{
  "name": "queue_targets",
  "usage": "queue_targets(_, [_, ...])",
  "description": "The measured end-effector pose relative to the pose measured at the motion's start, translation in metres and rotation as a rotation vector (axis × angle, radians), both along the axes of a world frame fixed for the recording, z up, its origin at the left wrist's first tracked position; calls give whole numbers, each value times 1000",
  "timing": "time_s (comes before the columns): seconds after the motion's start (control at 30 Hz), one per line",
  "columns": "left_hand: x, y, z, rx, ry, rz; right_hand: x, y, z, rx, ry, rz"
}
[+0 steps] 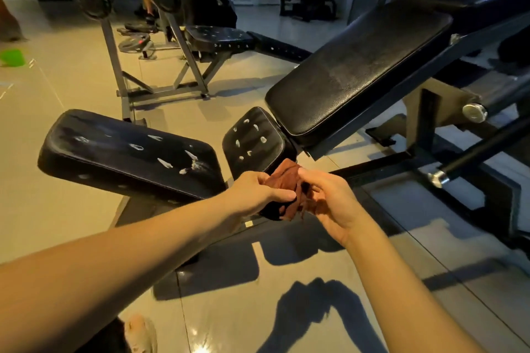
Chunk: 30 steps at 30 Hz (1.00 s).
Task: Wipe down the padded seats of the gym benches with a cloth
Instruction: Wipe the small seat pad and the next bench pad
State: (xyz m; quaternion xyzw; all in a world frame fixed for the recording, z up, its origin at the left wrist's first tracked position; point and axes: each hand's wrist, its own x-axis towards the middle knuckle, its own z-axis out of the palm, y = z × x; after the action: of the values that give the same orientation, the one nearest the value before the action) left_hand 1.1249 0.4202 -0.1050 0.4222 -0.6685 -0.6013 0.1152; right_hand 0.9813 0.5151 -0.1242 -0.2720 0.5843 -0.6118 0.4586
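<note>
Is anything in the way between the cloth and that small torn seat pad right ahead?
Nothing visible does. The left hand and right hand both grip the brown cloth right at the near edge of the small torn seat pad, whose top is bare.

Black round weight plates (134,42) lie on beige floor tiles (229,309) far beyond the left hand (258,192); a pale shoe (140,334) sits nearer than it.

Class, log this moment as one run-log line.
left hand: grips brown cloth | right hand: grips brown cloth | brown cloth: at near edge of small seat pad, contact unclear
</note>
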Motion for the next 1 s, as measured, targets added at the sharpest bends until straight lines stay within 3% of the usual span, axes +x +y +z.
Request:
queue_targets(0.17, [9, -16, -33, -153, -107, -31, 22, -29, -28, 131, 174, -115])
queue_targets(0.27, [26, -29, -48, -278, -176, -125, 22, -34, -44, 182, 177, -216])
queue_targets(0.33, [36, -41, -51, -469, -242, -199, 13, -38, -49, 193, 139, -360])
queue_targets(0.43, [46, -55, -44, -745, -301, -202, 0, -49, -48, 145, 130, -519])
queue_targets(0.57, [43, -75, -35, -955, -264, -151, 5, -69, -41, -1, 241, -678])
queue_targets(0.7, [45, -83, -45, -1038, -278, -237, 33, -78, -47, -50, 317, -699])
queue_targets(0.83, [36, -84, -48, -1056, -218, -154, 62, -69, -71, 43, 391, -578])
queue_targets(1.0, [26, -83, -52, -1100, -170, -140, 20, -80, -41, -86, 421, -732])
